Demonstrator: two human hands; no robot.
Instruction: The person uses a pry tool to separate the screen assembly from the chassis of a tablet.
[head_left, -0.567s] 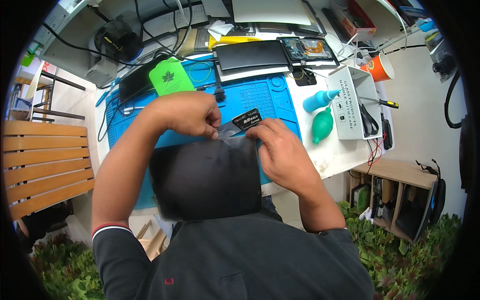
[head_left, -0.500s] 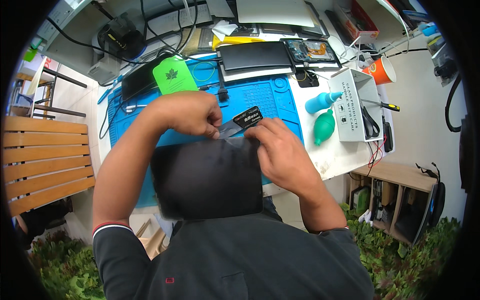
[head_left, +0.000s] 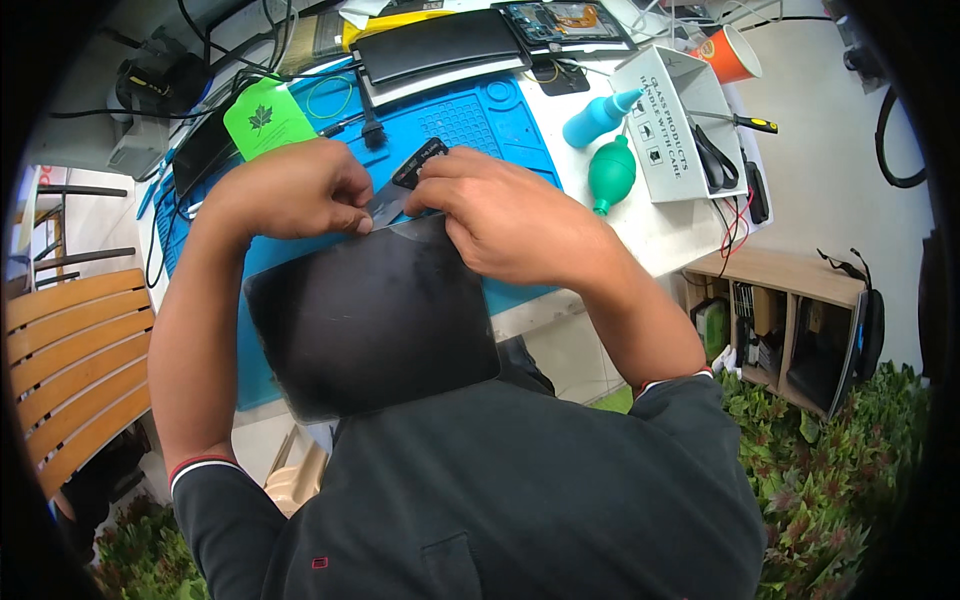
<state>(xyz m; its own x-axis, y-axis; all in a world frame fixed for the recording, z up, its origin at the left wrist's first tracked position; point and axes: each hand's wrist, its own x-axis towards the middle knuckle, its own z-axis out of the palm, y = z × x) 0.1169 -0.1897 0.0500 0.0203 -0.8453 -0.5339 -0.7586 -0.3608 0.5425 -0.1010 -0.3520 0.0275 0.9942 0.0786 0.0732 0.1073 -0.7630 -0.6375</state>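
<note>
A dark tablet (head_left: 375, 315) leans with its black screen up between the bench edge and my shirt. At its far edge my right hand (head_left: 515, 215) is closed, fingers around a thin metal pry blade (head_left: 388, 206) with a black printed end. The blade slants down to the tablet's edge; whether its tip is under the screen I cannot tell. My left hand (head_left: 300, 190) is closed in a pinch at the same edge, beside the blade's lower end. What lies between its thumb and finger is hidden. Below them is a blue work mat (head_left: 440, 130).
Beyond my left hand lies a green card (head_left: 265, 118); a small black brush (head_left: 373, 130) is near it. On the right stand a blue bottle (head_left: 600, 118), a green air blower (head_left: 612, 175), a white box (head_left: 660, 125) and an orange cup (head_left: 727, 55). A wooden slatted seat (head_left: 80, 370) is at the left.
The view has shifted, so the bench and my hands appear further left and higher. The tablet looks more tilted. Both hands stay at its far edge with the blade.
</note>
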